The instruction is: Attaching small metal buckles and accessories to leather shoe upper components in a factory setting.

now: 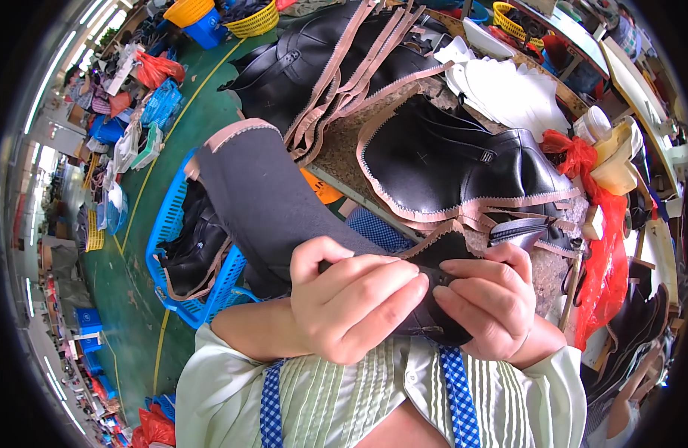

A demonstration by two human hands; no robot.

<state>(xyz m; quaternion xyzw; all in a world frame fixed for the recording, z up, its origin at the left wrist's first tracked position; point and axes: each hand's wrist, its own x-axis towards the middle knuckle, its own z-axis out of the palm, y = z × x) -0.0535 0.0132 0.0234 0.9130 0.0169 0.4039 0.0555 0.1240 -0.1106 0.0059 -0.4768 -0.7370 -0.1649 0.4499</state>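
Note:
A black boot upper (276, 187) with a pinkish-brown edge strip at its far end is held up in front of my chest. My left hand (359, 299) is closed round its near part, fingers curled over the material. Opposite it, my right hand (489, 299) pinches the same upper between thumb and fingers, close to the left fingertips. What lies under the fingers is hidden. Just beyond my right hand, more black uppers (433, 160) with pinkish zigzag edges lie on the speckled table, one showing a black zipper (519, 229).
Farther back lies a heap of black uppers (314, 67) with pinkish strips. White cut pieces (504, 86) fan out at the far right, near a red plastic bag (605, 254). On the left, a blue basket (168, 216) holds black pieces above a green floor (127, 299).

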